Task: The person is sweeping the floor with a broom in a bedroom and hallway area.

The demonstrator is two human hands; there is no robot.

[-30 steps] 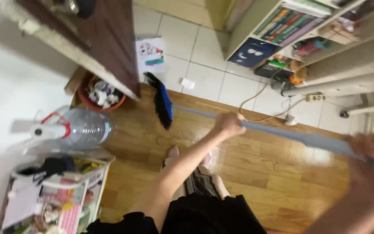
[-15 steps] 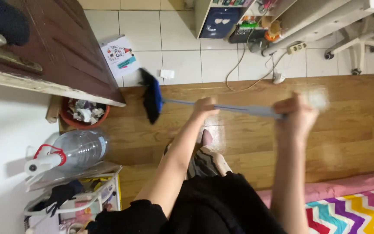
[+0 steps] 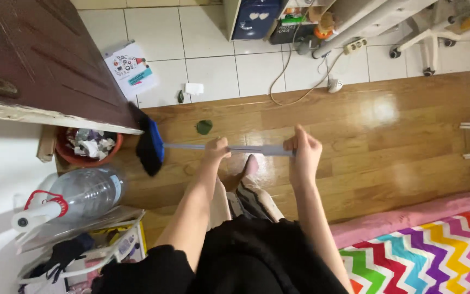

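I hold a broom with a grey handle level across the wooden floor. My left hand grips the handle nearer the head, and my right hand grips it further along. The blue and black broom head rests on the floor by the edge of a dark wooden door, close to a red bin. A small green leaf lies on the floor just above the handle. My feet stand below the handle.
A red bin full of rubbish and a large clear water bottle stand at the left. A paper sheet, a white scrap, cables and shelves lie on the tiles. A striped colourful mat is at the lower right.
The broom head has swept left and down toward the door edge and bin. My hands have come closer together on the handle, and the view has shifted to show more of the mat.
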